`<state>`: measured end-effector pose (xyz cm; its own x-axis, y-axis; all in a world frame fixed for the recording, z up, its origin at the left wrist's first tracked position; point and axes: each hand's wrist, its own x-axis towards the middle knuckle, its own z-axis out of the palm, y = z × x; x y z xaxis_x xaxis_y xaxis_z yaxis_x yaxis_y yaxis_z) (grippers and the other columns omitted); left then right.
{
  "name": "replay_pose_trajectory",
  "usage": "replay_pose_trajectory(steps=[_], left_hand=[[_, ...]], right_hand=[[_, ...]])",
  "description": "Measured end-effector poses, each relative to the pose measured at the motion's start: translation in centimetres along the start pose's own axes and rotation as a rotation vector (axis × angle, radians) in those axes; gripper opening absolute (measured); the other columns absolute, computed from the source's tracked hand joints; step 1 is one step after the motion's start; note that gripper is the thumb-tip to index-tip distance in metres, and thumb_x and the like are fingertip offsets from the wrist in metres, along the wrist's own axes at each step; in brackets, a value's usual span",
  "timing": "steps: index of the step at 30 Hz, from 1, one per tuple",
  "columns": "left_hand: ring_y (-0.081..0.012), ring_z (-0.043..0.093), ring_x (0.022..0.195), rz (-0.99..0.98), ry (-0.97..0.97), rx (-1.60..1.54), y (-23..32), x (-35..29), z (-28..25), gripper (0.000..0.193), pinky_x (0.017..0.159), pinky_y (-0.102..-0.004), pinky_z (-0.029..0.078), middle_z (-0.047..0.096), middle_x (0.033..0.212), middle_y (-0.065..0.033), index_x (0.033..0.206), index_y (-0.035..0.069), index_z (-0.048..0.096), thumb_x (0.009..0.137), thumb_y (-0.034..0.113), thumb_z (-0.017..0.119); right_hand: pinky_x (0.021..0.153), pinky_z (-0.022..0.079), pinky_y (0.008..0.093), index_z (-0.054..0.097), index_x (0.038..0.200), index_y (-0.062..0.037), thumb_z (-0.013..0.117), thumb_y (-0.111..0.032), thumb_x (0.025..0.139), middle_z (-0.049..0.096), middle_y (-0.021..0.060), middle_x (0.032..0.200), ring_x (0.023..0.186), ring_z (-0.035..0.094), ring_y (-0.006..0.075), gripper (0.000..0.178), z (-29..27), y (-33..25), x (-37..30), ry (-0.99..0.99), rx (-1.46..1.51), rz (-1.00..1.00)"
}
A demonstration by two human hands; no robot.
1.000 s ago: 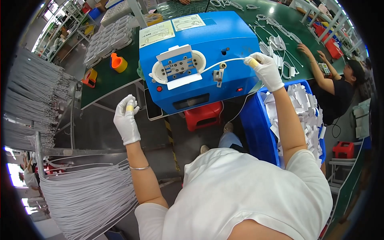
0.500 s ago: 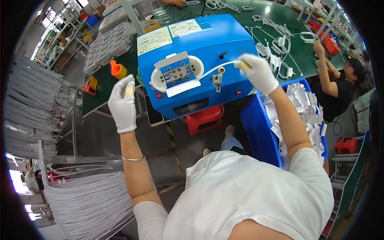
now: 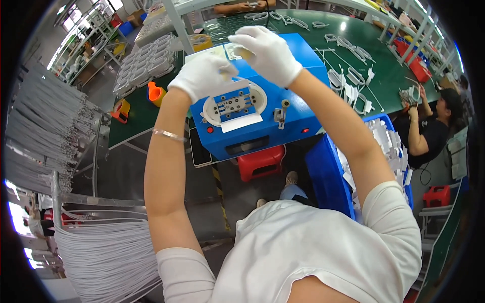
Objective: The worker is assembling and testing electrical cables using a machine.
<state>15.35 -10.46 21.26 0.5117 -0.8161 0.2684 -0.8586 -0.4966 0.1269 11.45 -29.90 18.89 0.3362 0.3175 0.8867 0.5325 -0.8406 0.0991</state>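
Gloves on, I hold my left hand [image 3: 202, 76] and right hand [image 3: 268, 53] raised together above the blue machine [image 3: 283, 108]; each grip pinched shut, on what I cannot tell.

Blue box-shaped winding machine [image 3: 283, 108] sits on green bench [image 3: 389, 65]. Both gloved hands, left hand [image 3: 202, 76] and right hand [image 3: 268, 53], over its top. Red plastic stool [image 3: 260, 162] below it; blue plastic bin [image 3: 328, 177] to its right; hanging white cable bundles [image 3: 101, 257] far left.
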Motion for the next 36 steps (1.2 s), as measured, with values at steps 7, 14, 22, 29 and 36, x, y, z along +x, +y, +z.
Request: replay_pose_trajectory(steps=[7, 14, 22, 29, 36], left_hand=[[-0.0236, 0.058, 0.084, -0.171, 0.107, -0.178, -0.5, -7.2, -0.4, 0.019, 0.078, -0.0329, 0.047, 0.068, 0.085, -0.0102, 0.093, 0.007, 0.073, 0.076, 0.009, 0.066], [-0.0303, 0.064, 0.088, -0.301, 0.376, -0.132, 2.3, -7.4, 1.8, 0.023, 0.078, -0.0342, 0.050, 0.065, 0.094, -0.0134, 0.104, 0.006, 0.066, 0.085, 0.017, 0.063], [-0.0265, 0.063, 0.078, -0.177, 0.462, 0.087, 2.8, -6.2, 4.3, 0.012, 0.067, -0.0364, 0.051, 0.062, 0.085, -0.0071, 0.090, 0.008, 0.067, 0.078, 0.011, 0.066], [-0.0264, 0.060, 0.090, -0.205, 0.493, 0.101, 3.2, -6.3, 4.4, 0.017, 0.073, -0.0371, 0.051, 0.062, 0.092, -0.0066, 0.092, 0.008, 0.067, 0.076, 0.010, 0.067], [-0.0299, 0.061, 0.092, -0.319, 0.438, -0.072, 2.9, -6.3, 4.7, 0.019, 0.077, -0.0392, 0.050, 0.063, 0.095, -0.0118, 0.094, 0.007, 0.059, 0.077, 0.009, 0.067]], right_hand=[[0.072, 0.052, 0.0313, 0.066, 0.093, -0.0128, 0.074, -0.009, 0.064, 0.057, 0.0036, 0.091, 0.087, 0.058, 0.0220, 0.030, -3.5, -5.2, -2.7, -0.412, -0.098, -0.090], [0.077, 0.052, 0.0341, 0.067, 0.095, -0.0113, 0.072, -0.008, 0.068, 0.060, 0.0052, 0.095, 0.091, 0.059, 0.0240, 0.028, -2.8, -5.3, -1.8, -0.696, -0.085, 0.055], [0.082, 0.050, 0.0323, 0.066, 0.104, -0.0049, 0.053, -0.033, 0.094, 0.063, 0.0096, 0.105, 0.094, 0.060, 0.0235, 0.032, -0.5, -3.1, 0.0, -0.768, 0.562, 0.804], [0.070, 0.052, 0.0341, 0.067, 0.098, -0.0050, 0.058, -0.015, 0.088, 0.065, 0.0110, 0.097, 0.073, 0.063, 0.0210, 0.017, -0.4, -3.7, -1.2, -0.678, 0.575, 0.589], [0.065, 0.051, 0.0347, 0.064, 0.086, -0.0082, 0.065, -0.008, 0.079, 0.057, 0.0088, 0.086, 0.076, 0.061, 0.0283, 0.007, -2.0, -6.6, -0.9, -0.613, 0.106, 0.135]])
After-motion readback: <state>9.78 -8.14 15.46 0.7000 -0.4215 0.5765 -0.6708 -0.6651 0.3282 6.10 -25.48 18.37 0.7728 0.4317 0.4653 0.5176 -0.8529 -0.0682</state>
